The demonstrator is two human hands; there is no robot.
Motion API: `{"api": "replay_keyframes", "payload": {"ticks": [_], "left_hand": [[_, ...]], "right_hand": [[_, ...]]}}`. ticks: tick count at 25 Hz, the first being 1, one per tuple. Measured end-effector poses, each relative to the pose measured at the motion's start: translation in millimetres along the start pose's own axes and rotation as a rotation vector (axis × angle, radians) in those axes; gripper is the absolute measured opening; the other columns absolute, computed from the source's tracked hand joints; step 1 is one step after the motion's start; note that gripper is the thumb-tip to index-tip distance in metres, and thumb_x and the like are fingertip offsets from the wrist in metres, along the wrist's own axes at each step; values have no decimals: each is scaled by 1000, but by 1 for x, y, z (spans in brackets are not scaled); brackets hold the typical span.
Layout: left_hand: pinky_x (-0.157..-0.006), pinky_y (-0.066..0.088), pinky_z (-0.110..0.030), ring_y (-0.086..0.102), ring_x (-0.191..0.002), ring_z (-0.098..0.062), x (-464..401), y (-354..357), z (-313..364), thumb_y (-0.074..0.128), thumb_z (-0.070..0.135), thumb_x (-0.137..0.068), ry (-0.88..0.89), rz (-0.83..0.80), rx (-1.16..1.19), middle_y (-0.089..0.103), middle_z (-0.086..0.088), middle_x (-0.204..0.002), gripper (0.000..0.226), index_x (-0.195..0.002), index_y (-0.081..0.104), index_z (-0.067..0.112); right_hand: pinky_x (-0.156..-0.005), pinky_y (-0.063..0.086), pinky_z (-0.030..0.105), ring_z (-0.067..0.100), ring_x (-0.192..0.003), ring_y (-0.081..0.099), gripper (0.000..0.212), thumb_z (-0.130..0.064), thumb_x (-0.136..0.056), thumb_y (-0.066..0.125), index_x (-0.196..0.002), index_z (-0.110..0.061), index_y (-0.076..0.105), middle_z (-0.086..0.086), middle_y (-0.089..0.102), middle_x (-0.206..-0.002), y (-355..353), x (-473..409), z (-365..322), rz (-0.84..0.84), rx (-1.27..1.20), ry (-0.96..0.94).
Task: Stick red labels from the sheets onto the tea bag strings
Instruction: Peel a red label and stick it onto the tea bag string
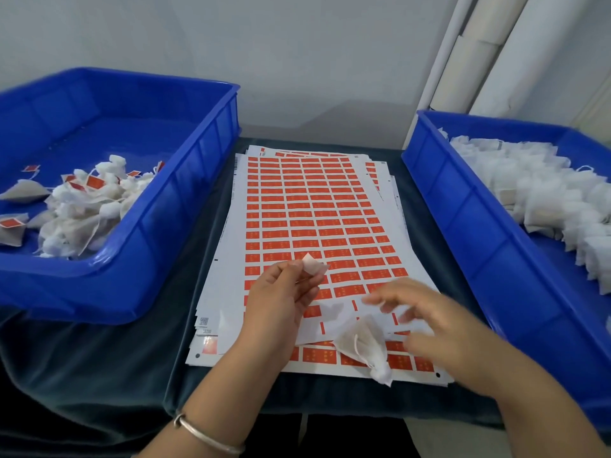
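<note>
So the stack of label sheets [307, 226] sits dead centre on the bench [109, 358], which has a dark cloth over it; the sheets fan out a bit at the far and right edges, and the near edge stops just short of the bench's front drop. Left bin [158, 206] and right bin [463, 206], both blue, crowd the stack on either side; the left one's near corner nearly meets the sheets, so the only open lane is a thin strip of cloth on each side. The left hand [281, 292] pinches a small white tag [314, 264] above the red labels; the right hand [433, 319] is blurred, fingers spread loose over the near rows, grip on nothing I can make out. A tea bag [360, 345] lies on the near part of the sheets between both wrists. Labelled bags [76, 206] pile in the left bin; plain white ones [542, 193] fill the right. Pale wall behind; white pipes [479, 51] far right.
</note>
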State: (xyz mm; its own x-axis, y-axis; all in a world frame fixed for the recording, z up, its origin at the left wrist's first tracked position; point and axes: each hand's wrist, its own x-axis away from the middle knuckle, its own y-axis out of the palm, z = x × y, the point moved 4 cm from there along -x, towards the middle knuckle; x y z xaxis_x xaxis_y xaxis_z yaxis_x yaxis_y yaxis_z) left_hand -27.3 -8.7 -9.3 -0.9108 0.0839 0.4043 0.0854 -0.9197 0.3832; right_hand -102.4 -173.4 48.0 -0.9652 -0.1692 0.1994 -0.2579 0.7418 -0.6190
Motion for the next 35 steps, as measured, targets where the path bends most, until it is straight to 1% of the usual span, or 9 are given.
{"api": "replay_keyframes", "payload": {"ticks": [3, 5, 7, 12, 15, 18, 24, 31, 35], "left_hand": [[-76, 55, -27, 71, -84, -13, 1, 1, -3, 51, 26, -95, 0, -8, -11, 74, 3, -85, 15, -93, 64, 21], [-75, 55, -27, 71, -84, -13, 2, 3, -4, 51, 26, -95, 7, -4, -15, 74, 3, -86, 14, -93, 65, 22], [-75, 55, -27, 71, -83, -13, 4, 4, -4, 52, 26, -94, 13, -2, -11, 74, 3, -85, 14, -91, 65, 22], [-76, 57, -28, 71, -82, -14, 6, 3, -3, 53, 24, -94, -6, 9, -2, 74, 1, -84, 13, -95, 65, 19], [-73, 57, -25, 71, -83, -17, 8, 5, 1, 51, 21, -95, -1, -43, 17, 74, -3, -88, 17, -98, 65, 12], [-77, 57, -28, 71, -84, -20, 11, 10, 6, 50, 17, -96, -12, -84, 56, 74, -7, -90, 18, -101, 65, 6], [-69, 58, -26, 71, -83, -22, 15, 27, 22, 48, 13, -95, -17, -215, 81, 73, -13, -91, 21, -103, 64, 1], [-93, 49, -41, 70, -86, -14, 10, 36, 31, 51, 28, -95, 92, -122, -244, 74, 6, -87, 20, -99, 69, 21], [-100, 43, -48, 72, -78, -15, 12, 38, 30, 50, 26, -95, 88, -161, -230, 74, 5, -85, 20, -100, 67, 20]], "right_hand": [[-86, 37, 15, -13, -108, 31, 56, -79, -49, 54, -98, -55, 44, -36, 29, -108, 24, 14, 8, -73, 358, 70], [-88, 32, 17, -5, -103, 28, 55, -77, -61, 55, -106, -47, 46, -28, 28, -105, 38, 15, 6, 31, 618, -13], [-86, 31, 16, -1, -97, 31, 38, -57, -85, 52, -116, -36, 55, -22, 35, -103, 44, 14, 1, 160, 692, -77], [-74, 39, 7, -5, -85, 52, 11, -36, -84, 66, -89, -33, 75, -22, 56, -82, 22, 10, -1, 398, 295, -33], [-65, 39, -1, -16, -86, 54, 6, -38, -80, 66, -79, -39, 71, -29, 63, -74, 12, 2, -8, 412, 88, -35], [-64, 41, -1, -11, -81, 58, 10, -43, -80, 57, -72, -46, 64, -27, 64, -80, 1, -5, -21, 391, -45, -82], [-65, 47, 3, -7, -76, 64, 15, -22, -75, 75, -80, -36, 74, -23, 69, -74, -20, -26, -47, 328, -57, -195], [-52, 38, -5, -22, -71, 56, 23, -26, -73, 77, -64, -43, 65, -38, 59, -59, -34, -48, -56, 403, -57, -189], [-53, 36, -7, -27, -70, 52, 27, -26, -73, 76, -64, -46, 61, -40, 55, -55, -37, -55, -53, 453, -16, -202]]}}
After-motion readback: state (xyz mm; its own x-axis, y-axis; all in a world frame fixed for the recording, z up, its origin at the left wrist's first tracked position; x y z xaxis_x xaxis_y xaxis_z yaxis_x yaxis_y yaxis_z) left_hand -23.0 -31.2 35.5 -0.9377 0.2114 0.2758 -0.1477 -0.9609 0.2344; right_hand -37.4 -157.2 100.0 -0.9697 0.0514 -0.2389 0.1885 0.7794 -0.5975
